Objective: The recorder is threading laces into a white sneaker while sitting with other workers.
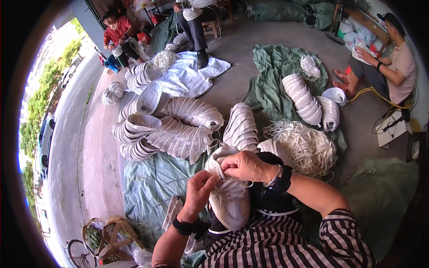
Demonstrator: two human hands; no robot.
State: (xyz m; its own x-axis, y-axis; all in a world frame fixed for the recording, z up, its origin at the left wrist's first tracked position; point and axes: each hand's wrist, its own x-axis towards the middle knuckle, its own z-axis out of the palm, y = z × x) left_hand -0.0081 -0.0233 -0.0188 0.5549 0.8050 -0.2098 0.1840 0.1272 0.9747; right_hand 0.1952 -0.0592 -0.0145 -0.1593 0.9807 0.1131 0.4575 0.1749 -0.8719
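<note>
A white sneaker upper with a mesh toe rests on my lap, its toe pointing toward me. White shoelaces cross its front. My left hand is closed in a pinch at the left edge of the upper, near the lace rows. Over the opening, my right hand is closed, its bent fingertips at the laces by the tongue. A loop of lace shows under that hand. The fingers hide exactly what is pinched.
Nested stacks of white uppers lie just beyond my knees. A tangled heap of white laces sits to the right. Green sheeting covers the floor. Other people sit working at the back left and at the right. A woven basket stands lower left.
</note>
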